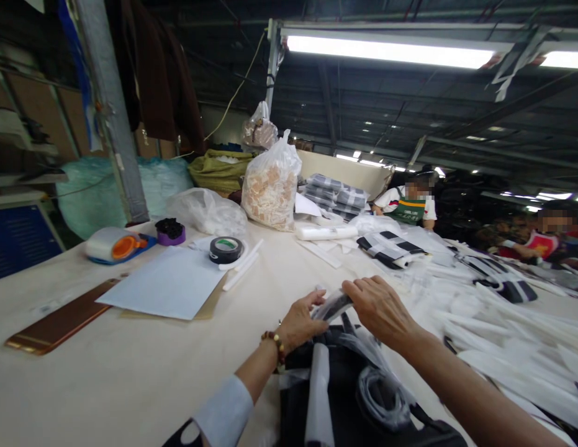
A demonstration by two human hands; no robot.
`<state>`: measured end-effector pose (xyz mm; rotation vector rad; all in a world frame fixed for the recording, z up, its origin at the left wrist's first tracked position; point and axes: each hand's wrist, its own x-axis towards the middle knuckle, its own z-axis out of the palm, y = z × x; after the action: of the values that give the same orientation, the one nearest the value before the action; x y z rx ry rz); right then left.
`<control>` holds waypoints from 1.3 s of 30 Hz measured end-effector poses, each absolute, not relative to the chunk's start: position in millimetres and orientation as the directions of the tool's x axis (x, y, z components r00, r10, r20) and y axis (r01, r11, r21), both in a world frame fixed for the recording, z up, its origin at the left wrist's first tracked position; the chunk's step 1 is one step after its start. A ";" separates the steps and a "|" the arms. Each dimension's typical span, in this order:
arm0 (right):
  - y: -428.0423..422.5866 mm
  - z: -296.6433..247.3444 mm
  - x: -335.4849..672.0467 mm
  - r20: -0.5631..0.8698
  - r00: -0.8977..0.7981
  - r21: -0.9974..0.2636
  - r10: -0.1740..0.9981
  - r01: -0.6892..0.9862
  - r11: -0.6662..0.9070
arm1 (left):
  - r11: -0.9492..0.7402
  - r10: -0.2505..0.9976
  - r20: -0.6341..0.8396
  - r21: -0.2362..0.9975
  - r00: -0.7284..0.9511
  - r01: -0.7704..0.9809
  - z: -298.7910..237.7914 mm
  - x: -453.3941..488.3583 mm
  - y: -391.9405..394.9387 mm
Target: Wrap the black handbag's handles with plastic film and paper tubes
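Note:
Both my hands are on a curved strip wrapped in clear plastic (334,305), which looks like a bag handle. The fingers of my left hand (302,320) grip its left end. At the other end, my right hand (379,309) pinches it from above. Under my hands lies a black bag (347,360), cut off by the lower edge of the view. On the bag rest a white rolled sleeve (319,391) and a coiled strap (384,397) in clear plastic. Loose clear film trails below my right hand.
Left on the table (177,372) are pale blue sheets (167,282), a brown strip (60,320), black tape (226,249) and a clear tape roll (112,244). A filled plastic bag (270,186) stands behind. White wrapping (512,335) is heaped right. Two people sit beyond.

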<state>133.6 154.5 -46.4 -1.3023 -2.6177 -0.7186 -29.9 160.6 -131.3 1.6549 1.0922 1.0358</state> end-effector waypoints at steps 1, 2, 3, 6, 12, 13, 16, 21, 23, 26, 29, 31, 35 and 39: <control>149.8 -44.6 127.7 0.321 -0.642 0.372 0.697 0.762 0.531 | -0.226 0.937 0.160 0.956 0.309 0.188 -129.5 -29.3 162.1; 145.6 -43.2 123.0 0.323 -0.658 0.382 0.680 0.748 0.542 | -0.210 0.931 0.147 0.964 0.335 0.162 -129.2 -28.0 163.4; 142.5 -42.2 119.9 0.325 -0.668 0.388 0.669 0.739 0.550 | -0.191 0.930 0.133 0.971 0.342 0.141 -130.2 -26.2 164.4; 140.8 -42.3 120.7 0.335 -0.656 0.377 0.676 0.751 0.542 | -0.122 0.953 0.098 0.990 0.287 0.069 -136.6 -19.8 163.6; 158.5 -68.3 159.9 0.415 -0.356 0.244 0.837 0.930 0.274 | -0.032 0.978 0.057 0.992 0.202 -0.126 -138.1 -18.5 148.7; 159.8 -75.5 168.3 0.408 -0.316 0.235 0.856 0.943 0.237 | -0.032 0.979 0.060 0.989 0.194 -0.145 -137.3 -20.5 146.1; 159.2 -93.0 191.5 0.387 -0.253 0.254 0.887 0.954 0.161 | -0.033 0.982 0.062 0.987 0.179 -0.159 -135.6 -28.4 139.7; 158.9 -73.2 208.9 0.488 -0.248 0.362 0.837 0.930 0.065 | -0.026 0.986 0.041 0.995 0.162 -0.093 -135.3 -34.9 134.5; 159.5 -44.7 205.7 0.575 -0.257 0.397 0.777 0.918 0.010 | -0.025 0.983 0.036 0.998 0.177 -0.063 -135.9 -32.3 134.6; 155.9 8.5 195.4 0.675 -0.324 0.449 0.663 0.893 -0.020 | -0.029 0.982 0.032 0.999 0.187 -0.019 -138.3 -26.8 136.9; 147.7 60.9 191.0 0.788 -0.354 0.450 0.503 0.889 -0.079 | -0.032 0.985 0.028 0.999 0.171 0.023 -142.7 -25.6 141.4; 142.5 89.6 195.6 0.861 -0.326 0.410 0.389 0.899 -0.153 | -0.031 0.988 0.023 0.998 0.154 0.048 -146.1 -28.2 144.6; 131.9 124.8 212.8 0.893 -0.334 0.391 0.303 0.908 -0.150 | -0.047 0.989 0.033 0.994 0.143 0.099 -150.3 -35.2 148.9; 113.9 137.1 215.0 0.815 -0.530 0.551 0.233 0.834 -0.029 | -0.105 0.983 0.075 0.977 0.165 0.185 -149.7 -37.6 149.8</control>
<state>215.0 113.9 137.1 -1.1172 -1.7594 -1.5941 -37.6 149.8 -149.7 1.4893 1.1841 1.0576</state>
